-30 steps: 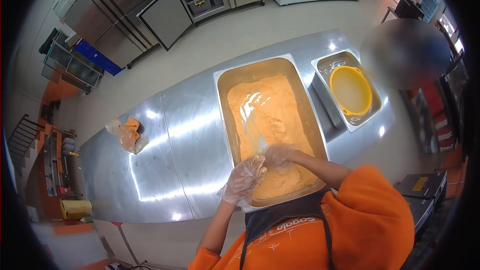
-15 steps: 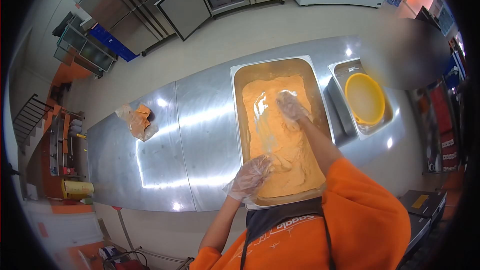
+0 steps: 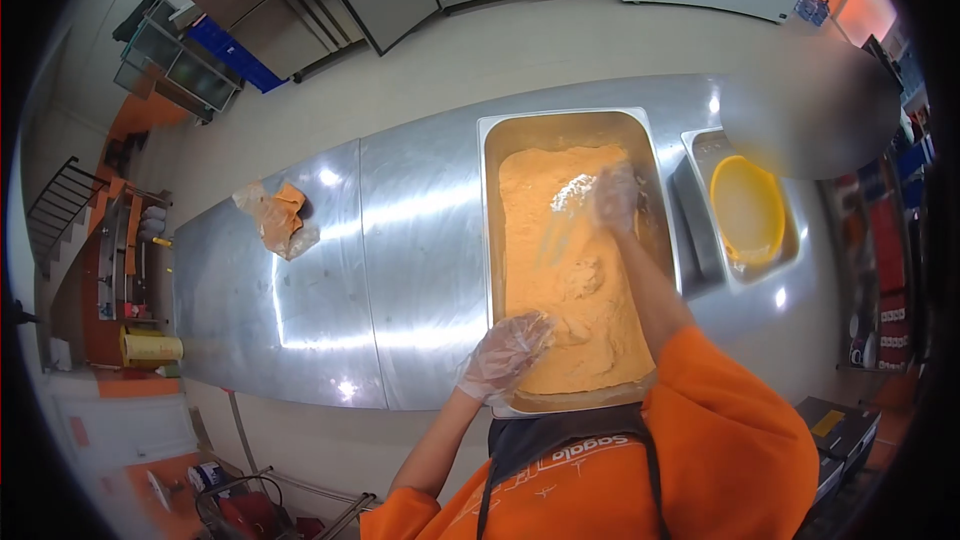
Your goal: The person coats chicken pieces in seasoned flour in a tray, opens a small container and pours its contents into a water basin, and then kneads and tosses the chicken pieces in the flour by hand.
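A deep steel pan [image 3: 486, 230] holds a broad bed of orange powder [image 3: 545, 175], with a lumpy mound [image 3: 580, 285] near its middle. My left hand [image 3: 508, 352], in a clear plastic glove, lies over the pan's near left edge. Its fingers are loosely stretched over the powder, with nothing seen in them. Toward the far right of the pan is my right hand [image 3: 616, 198], also gloved, at the powder beside a whitish patch [image 3: 572, 194]. Motion blurs its fingers, so I cannot see whether it holds anything.
On the steel table [image 3: 420, 240], a crumpled clear bag [image 3: 270, 220] with orange contents lies at the left. Right of the pan, a yellow round sieve-like container [image 3: 748, 210] sits in a smaller steel pan [image 3: 700, 145]. A blurred shape [image 3: 810, 110] overlaps the table's far right.
My right hand has swept rightward across the powder, toward the pan's right wall. The streaks in the powder have changed, and a lumpy mound shows more clearly. My left hand stays near the left edge.
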Motion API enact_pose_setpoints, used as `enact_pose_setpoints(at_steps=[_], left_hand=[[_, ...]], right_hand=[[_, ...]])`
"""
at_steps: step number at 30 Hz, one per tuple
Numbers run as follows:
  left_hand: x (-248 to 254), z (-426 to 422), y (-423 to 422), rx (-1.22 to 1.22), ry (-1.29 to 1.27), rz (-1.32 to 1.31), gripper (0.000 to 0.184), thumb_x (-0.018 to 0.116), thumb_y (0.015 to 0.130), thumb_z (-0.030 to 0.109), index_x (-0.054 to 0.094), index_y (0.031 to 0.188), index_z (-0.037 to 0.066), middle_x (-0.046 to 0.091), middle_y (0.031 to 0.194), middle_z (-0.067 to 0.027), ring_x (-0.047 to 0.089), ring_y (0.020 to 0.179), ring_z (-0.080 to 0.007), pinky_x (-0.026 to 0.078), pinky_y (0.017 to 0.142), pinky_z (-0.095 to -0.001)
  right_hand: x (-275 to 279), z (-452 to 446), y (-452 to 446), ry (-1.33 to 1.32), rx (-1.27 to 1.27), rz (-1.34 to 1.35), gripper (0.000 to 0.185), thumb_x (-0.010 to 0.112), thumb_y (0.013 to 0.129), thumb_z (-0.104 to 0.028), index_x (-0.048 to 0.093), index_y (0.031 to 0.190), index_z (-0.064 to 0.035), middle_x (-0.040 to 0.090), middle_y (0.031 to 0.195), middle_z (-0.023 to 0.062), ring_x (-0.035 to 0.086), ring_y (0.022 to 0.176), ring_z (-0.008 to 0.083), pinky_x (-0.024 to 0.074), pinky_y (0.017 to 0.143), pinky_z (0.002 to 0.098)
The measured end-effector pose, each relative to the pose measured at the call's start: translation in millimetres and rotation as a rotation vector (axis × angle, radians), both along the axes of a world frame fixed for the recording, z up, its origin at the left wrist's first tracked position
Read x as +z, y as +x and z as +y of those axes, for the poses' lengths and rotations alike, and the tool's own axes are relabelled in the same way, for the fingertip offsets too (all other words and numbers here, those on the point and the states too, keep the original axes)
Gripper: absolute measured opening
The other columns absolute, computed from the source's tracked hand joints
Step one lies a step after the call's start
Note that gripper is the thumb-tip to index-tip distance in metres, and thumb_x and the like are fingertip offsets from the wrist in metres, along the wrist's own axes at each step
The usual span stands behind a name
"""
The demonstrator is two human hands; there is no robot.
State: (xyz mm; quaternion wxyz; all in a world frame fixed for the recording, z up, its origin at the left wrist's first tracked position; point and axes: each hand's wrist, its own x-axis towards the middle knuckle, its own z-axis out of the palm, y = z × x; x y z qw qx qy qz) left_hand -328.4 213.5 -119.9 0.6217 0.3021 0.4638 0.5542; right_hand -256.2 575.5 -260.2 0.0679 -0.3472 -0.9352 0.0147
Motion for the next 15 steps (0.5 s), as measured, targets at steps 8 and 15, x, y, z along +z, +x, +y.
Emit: enact_pose_setpoints(at_steps=[8,15], left_hand=[[-19.9,-4.6,-10.2,-0.112,-0.078,-0.054,0.060,0.061,0.087,0.010,0.033,0.140,0.008,0.033,0.146,-0.0064,0.023,0.140,-0.0297,0.021,0.114,-0.0490],[-23.1,-3.7,-6.7,-0.003,0.036,-0.496,0.058,0.060,0.087,0.010,0.034,0.140,0.008,0.033,0.146,-0.0056,0.024,0.139,-0.0292,0.022,0.115,-0.0465]], right_hand=[[-18.6,3.1,-93.0,0.258,0.371,0.196,0.041,0.034,0.098,-0.027,0.042,0.131,-0.0030,0.053,0.120,0.0249,0.051,0.114,0.0319,0.0414,0.097,0.0401],[48.5,-79.8,-74.2,-0.584,0.926,-0.065,0.027,0.034,0.096,-0.024,0.053,0.101,-0.0062,0.059,0.096,0.0164,0.058,0.090,0.0322,0.0475,0.085,0.0416]])
